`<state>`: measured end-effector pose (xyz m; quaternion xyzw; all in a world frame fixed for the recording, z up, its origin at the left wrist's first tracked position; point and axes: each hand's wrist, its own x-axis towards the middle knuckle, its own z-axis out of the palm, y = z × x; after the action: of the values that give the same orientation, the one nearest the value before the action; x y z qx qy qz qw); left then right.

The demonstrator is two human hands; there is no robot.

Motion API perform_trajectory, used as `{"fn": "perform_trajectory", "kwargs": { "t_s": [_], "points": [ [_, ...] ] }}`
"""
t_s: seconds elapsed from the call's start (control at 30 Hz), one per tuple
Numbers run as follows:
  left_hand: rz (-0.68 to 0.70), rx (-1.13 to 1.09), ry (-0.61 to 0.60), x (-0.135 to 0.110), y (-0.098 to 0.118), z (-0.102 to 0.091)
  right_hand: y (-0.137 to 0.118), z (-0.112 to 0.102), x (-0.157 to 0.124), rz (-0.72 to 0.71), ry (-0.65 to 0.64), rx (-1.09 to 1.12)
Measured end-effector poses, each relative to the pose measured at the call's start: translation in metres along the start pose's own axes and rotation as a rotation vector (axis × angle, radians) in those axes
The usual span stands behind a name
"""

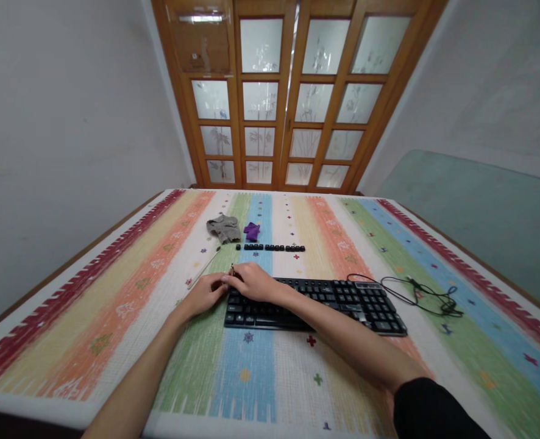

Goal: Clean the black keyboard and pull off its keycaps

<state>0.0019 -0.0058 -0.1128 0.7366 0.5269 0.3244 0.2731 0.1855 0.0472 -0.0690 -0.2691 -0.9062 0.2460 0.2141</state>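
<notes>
A black keyboard (343, 302) lies across the striped tablecloth (114, 292) in front of me. Both hands meet at its far left corner. My right hand (254, 281) rests over the top-left keys with fingers curled, pinching a small thin tool whose tip pokes up between the hands. My left hand (206, 292) sits just left of the keyboard edge, fingers closed against the right hand; what it holds, if anything, is hidden. A row of several loose black keycaps (270, 247) lies farther back.
A grey cloth (223, 227) and a small purple cloth (252, 231) lie beyond the keycaps. A thin stick-like tool (205, 267) lies left of them. The keyboard's black cable (428, 296) is coiled at the right. Wooden glazed doors (288, 97) stand behind the table.
</notes>
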Motion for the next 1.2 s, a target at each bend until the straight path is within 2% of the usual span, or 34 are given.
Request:
{"fn": "perform_trajectory", "kwargs": {
  "t_s": [0.07,0.13,0.37,0.43,0.67,0.83,1.03,1.2],
  "points": [
    [-0.007,0.003,0.003,0.000,0.000,0.000,-0.002,-0.001,0.003,-0.019,-0.006,-0.062],
    [-0.030,0.020,0.011,-0.001,0.001,0.001,0.001,-0.002,0.009,0.027,-0.001,-0.053],
    [-0.074,-0.049,-0.008,-0.001,0.003,0.003,0.025,-0.003,0.032,0.284,-0.034,0.245],
    [-0.089,-0.095,-0.011,-0.001,0.003,0.003,0.028,-0.002,0.033,0.313,-0.036,0.281],
    [-0.161,-0.237,0.013,-0.001,0.014,0.003,0.023,-0.013,0.024,0.175,0.040,0.316],
    [-0.181,-0.421,0.054,0.002,0.021,0.006,0.017,-0.021,0.017,0.072,0.044,0.316],
    [-0.215,-0.531,0.061,0.003,0.014,0.005,0.016,-0.026,0.009,0.062,0.043,0.382],
    [-0.235,-0.483,0.088,0.003,0.009,0.004,0.016,-0.028,0.004,0.050,0.064,0.313]
  ]
}}
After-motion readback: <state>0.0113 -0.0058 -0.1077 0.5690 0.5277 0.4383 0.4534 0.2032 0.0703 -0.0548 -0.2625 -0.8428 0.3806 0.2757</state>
